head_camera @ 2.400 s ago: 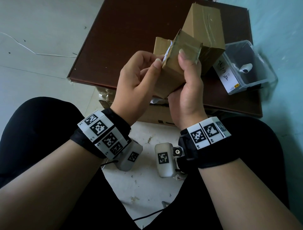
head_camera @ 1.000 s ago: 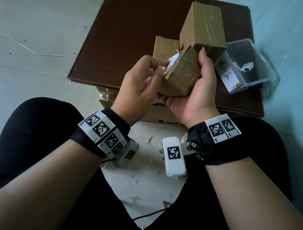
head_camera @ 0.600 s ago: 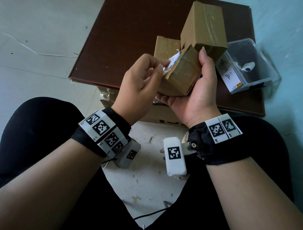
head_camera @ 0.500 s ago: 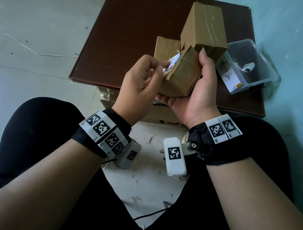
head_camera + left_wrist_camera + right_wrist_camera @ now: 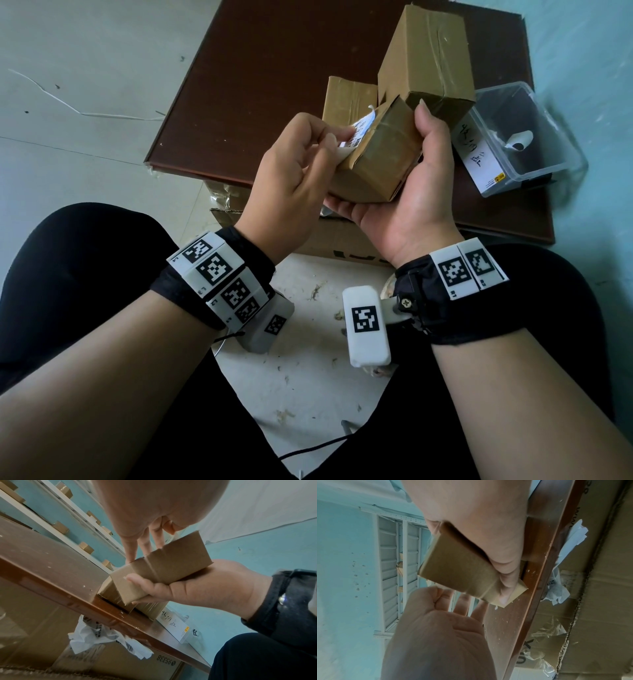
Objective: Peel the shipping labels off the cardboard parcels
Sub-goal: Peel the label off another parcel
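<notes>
A small taped cardboard parcel [image 5: 380, 164] lies tilted in my right hand [image 5: 423, 161], thumb along its far side and fingers curled under it. A white printed shipping label [image 5: 359, 132] on its left face is partly lifted. My left hand [image 5: 334, 148] pinches the label's loose lower edge between thumb and forefinger. In the left wrist view the parcel [image 5: 164, 566] sits in the right hand [image 5: 197, 588]. The right wrist view shows the parcel [image 5: 458, 566] from below, with the left hand [image 5: 438, 593] pinching beside it.
On the brown table [image 5: 274, 75] a taller taped parcel [image 5: 424, 58] stands behind a flatter one [image 5: 347, 97]. A clear plastic box [image 5: 520, 137] with a handwritten card [image 5: 476, 157] sits at the right. Crumpled label paper [image 5: 102, 635] hangs over a large carton [image 5: 342, 245] below.
The right hand has turned the parcel from an upright two-handed hold to lying in its palm. The left hand has taken the label's edge and lifted it slightly; little moves in the last second.
</notes>
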The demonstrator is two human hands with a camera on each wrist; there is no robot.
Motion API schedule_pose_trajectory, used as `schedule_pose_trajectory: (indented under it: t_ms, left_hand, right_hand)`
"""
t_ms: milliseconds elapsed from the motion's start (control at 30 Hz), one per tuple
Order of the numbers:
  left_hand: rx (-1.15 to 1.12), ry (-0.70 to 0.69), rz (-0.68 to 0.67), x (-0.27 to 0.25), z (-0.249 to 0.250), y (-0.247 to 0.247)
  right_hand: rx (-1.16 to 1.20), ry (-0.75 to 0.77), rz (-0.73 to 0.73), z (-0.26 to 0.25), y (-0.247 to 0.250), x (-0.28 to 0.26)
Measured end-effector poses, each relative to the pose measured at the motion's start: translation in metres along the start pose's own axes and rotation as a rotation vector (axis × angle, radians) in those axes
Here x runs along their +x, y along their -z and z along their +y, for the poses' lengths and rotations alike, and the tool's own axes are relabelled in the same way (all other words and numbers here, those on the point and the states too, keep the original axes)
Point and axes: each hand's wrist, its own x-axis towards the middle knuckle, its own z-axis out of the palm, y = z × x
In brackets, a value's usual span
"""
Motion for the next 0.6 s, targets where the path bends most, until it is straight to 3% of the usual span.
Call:
schedule_pose_trajectory:
  t_ms: [600]
  left_hand:
    - [0.056, -0.025, 0.036, -0.0004, -0.0021, -0.0032]
  right_hand:
    - [-0.016, -0.001, 0.031, -0.0011, 0.0005, -0.0009]
